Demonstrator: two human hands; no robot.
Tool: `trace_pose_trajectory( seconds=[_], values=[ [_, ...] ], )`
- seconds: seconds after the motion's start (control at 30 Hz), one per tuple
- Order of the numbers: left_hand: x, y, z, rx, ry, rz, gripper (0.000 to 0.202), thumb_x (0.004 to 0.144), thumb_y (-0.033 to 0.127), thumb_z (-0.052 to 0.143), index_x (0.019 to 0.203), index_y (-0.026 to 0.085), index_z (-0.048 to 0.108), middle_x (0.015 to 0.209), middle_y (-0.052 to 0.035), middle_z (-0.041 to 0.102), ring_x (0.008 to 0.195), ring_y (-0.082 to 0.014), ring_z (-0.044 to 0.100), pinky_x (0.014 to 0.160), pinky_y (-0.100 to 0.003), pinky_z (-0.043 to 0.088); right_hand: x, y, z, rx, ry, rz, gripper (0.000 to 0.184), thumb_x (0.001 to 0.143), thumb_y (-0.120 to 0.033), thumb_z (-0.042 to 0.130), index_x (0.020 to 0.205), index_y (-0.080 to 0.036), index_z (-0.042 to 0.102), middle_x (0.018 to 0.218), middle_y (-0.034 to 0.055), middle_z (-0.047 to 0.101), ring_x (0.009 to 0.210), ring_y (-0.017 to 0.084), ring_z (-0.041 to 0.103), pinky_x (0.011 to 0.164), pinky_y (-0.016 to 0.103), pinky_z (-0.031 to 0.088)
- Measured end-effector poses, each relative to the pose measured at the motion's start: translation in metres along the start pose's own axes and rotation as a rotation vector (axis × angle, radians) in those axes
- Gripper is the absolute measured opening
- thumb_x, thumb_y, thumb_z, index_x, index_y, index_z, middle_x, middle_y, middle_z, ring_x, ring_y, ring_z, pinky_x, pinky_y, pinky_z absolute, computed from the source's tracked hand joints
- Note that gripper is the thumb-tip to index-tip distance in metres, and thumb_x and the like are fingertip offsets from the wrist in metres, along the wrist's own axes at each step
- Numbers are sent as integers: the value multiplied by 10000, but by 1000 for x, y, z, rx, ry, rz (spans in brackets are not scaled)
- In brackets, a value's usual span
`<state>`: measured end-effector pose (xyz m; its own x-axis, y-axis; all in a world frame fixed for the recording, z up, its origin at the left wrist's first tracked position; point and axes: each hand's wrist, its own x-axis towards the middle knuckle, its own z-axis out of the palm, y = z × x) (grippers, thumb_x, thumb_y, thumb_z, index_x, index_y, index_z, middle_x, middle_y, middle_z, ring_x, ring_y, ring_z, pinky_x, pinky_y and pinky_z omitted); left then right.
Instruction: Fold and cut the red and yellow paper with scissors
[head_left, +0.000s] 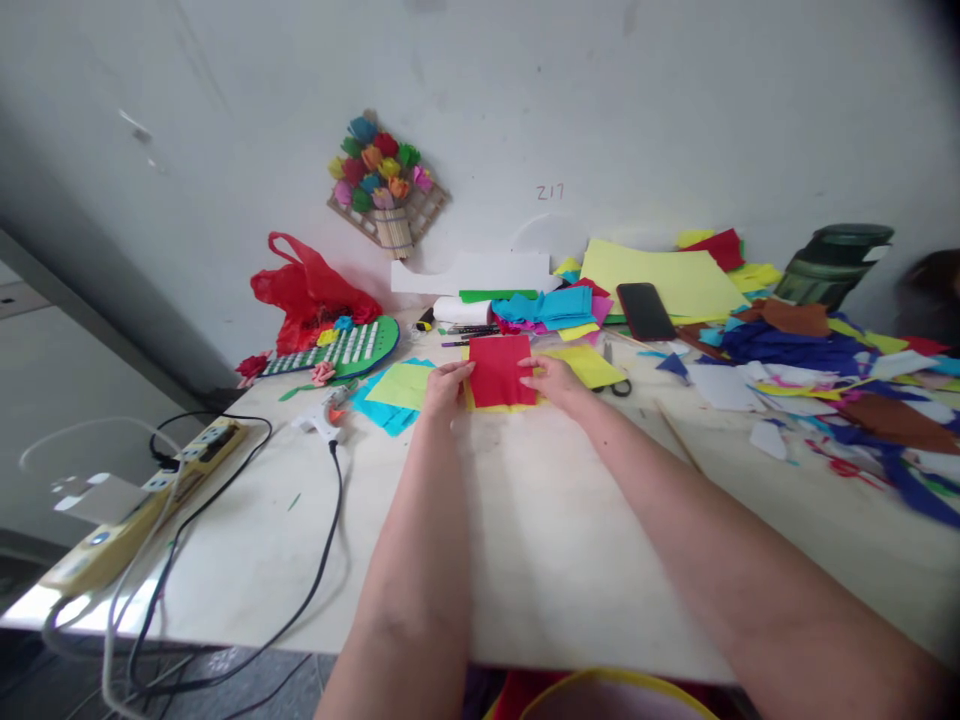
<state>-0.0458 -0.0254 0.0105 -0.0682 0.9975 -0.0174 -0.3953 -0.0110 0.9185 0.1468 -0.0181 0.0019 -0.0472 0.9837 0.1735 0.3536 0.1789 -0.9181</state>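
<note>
A red paper square [499,370] lies over a yellow sheet whose edge shows along its left and bottom sides. My left hand [448,388] grips the left edge of these sheets between thumb and fingers. At the right edge, my right hand [553,382] has its fingertips closed on the red paper. Just beyond that hand is another yellow sheet [589,366], with black-handled scissors [620,388] partly beside it. To the left of my left hand, a light green sheet [401,386] rests on blue sheets [381,412].
A glue gun [321,420] and its cord lie left, near a power strip [142,505]. A green board with white pieces [341,350] and a red bag [307,295] stand behind. A phone [645,311], wooden stick [677,436], and heaped paper scraps [795,345] are on the right.
</note>
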Motion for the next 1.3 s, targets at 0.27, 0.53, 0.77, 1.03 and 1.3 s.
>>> trace_pose_trajectory(
  seconds=[0.27, 0.53, 0.77, 1.03, 1.3],
  values=[
    [-8, 3, 8, -33, 20, 6, 305, 474, 207, 773, 712, 108, 610, 647, -80, 661, 642, -215, 638, 661, -358, 518, -1, 0, -1, 7, -35, -50, 370, 615, -216, 626, 974, -131, 654, 665, -4, 566, 563, 97, 464, 568, 238, 416],
    [-4, 2, 4, 102, 134, 24, 268, 498, 237, 739, 641, 140, 534, 519, -13, 591, 483, -138, 566, 530, -280, 477, -1, 0, -1, -12, -52, -44, 332, 640, -186, 623, 965, -142, 670, 836, 41, 642, 700, 120, 548, 674, 249, 441],
    [-3, 5, 0, 204, 165, 73, 278, 542, 163, 696, 780, 143, 552, 577, 5, 596, 524, -127, 574, 553, -261, 463, 1, 4, -1, 7, -82, -48, 287, 664, -184, 626, 944, -159, 681, 903, 58, 663, 744, 131, 573, 722, 269, 450],
    [-3, 7, -5, 249, 78, 139, 681, 565, 127, 650, 1218, 180, 466, 540, 42, 571, 518, -112, 565, 544, -218, 443, -2, 0, -2, -30, -86, -61, 378, 664, -203, 630, 1036, -140, 656, 881, 69, 655, 738, 139, 578, 693, 266, 460],
    [-11, 12, 0, 227, -39, 146, 698, 567, 83, 579, 1253, 160, 472, 540, 46, 577, 533, -107, 566, 563, -221, 455, -4, -3, -2, -89, -78, -95, 426, 650, -192, 636, 1070, -127, 642, 871, 74, 644, 736, 150, 560, 685, 288, 458]
  ],
)
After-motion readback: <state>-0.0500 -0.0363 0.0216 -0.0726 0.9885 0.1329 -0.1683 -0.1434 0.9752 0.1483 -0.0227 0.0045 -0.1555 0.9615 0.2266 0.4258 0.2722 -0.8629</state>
